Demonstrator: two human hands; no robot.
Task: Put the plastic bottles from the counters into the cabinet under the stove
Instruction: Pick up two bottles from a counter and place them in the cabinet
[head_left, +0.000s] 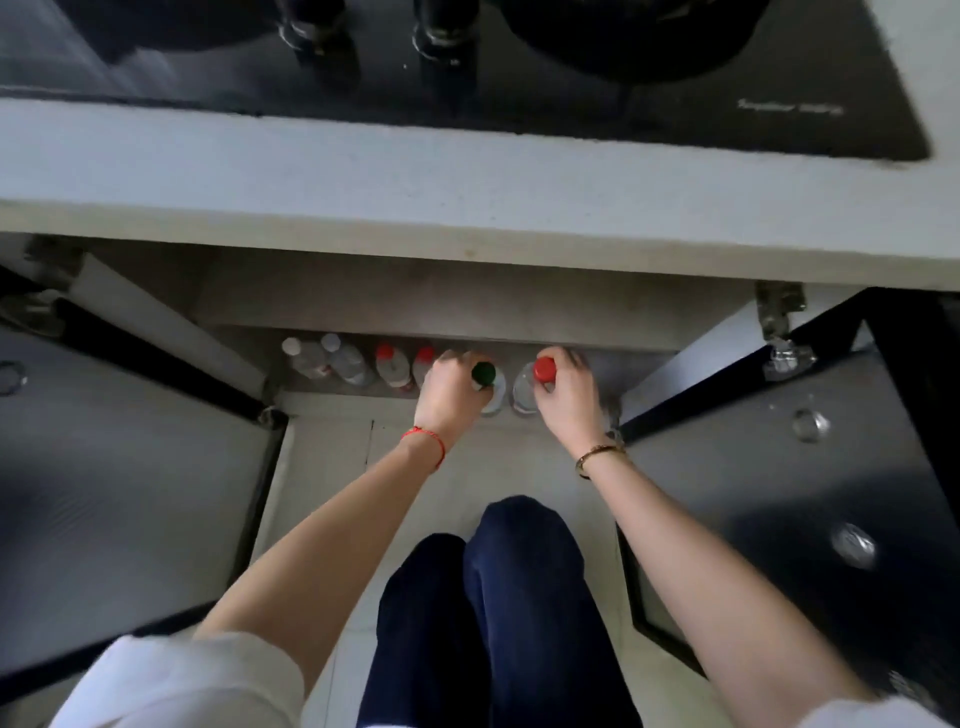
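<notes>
**Two bottles set down at the cabinet's front edge**

The green-capped bottle (487, 382) and red-capped bottle (535, 384) stood side by side at frame centre, on the front of the cabinet floor (623, 364). The left hand (451, 389) was closed round the green one's neck, the right hand (566, 392) round the red one's — held high, likely to lower them upright. To their left a row of four bottles (358, 361) lined the edge, so these extended it. Both doors (130, 467) hung open below the stove (519, 78) — clearing the reach.
</notes>
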